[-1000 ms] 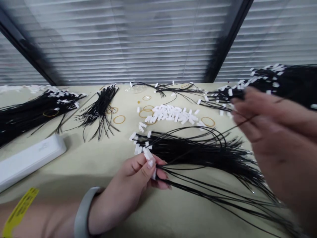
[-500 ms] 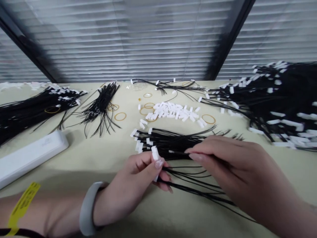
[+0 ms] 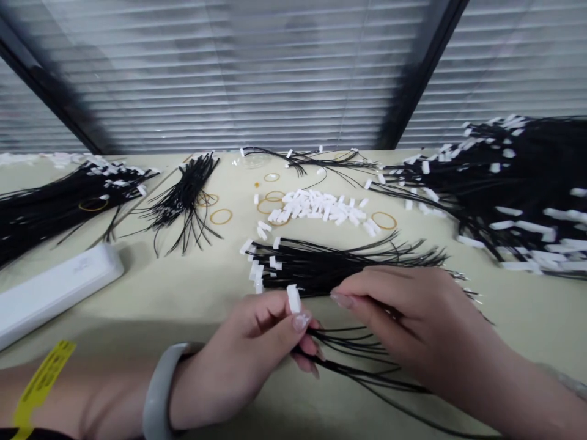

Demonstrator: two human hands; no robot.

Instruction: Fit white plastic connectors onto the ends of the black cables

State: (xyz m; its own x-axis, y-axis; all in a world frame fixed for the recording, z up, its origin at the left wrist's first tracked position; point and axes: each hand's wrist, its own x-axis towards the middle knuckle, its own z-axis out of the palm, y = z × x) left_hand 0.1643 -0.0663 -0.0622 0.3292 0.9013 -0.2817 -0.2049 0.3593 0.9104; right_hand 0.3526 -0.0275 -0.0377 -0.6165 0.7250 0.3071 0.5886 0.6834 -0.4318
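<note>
My left hand (image 3: 261, 348) is closed, pinching a white connector housing (image 3: 294, 299) between thumb and fingers. Several black wires (image 3: 348, 343) come out from under those fingers and trail rightward beneath my right hand. My right hand (image 3: 403, 321) is closed in a pinch, thumb against forefinger, just right of the housing. It held a black wire half a second ago; now the wire's tip is hard to make out against the dark wires behind. Just beyond both hands lies a bundle of black wires (image 3: 321, 263) with white connectors (image 3: 257, 272) at its left end.
Loose white connectors (image 3: 316, 205) lie heaped mid-table among rubber bands (image 3: 384, 220). A large wire pile (image 3: 527, 171) fills the right side. At left are another wire bundle (image 3: 50, 198), a short wire bunch (image 3: 186, 192) and a long white case (image 3: 59, 290). Blinds (image 3: 275, 73) stand behind.
My left hand and the white housing have moved slightly down and right. My right hand has dropped and shifted left toward the housing, uncovering the bundle's right end.
</note>
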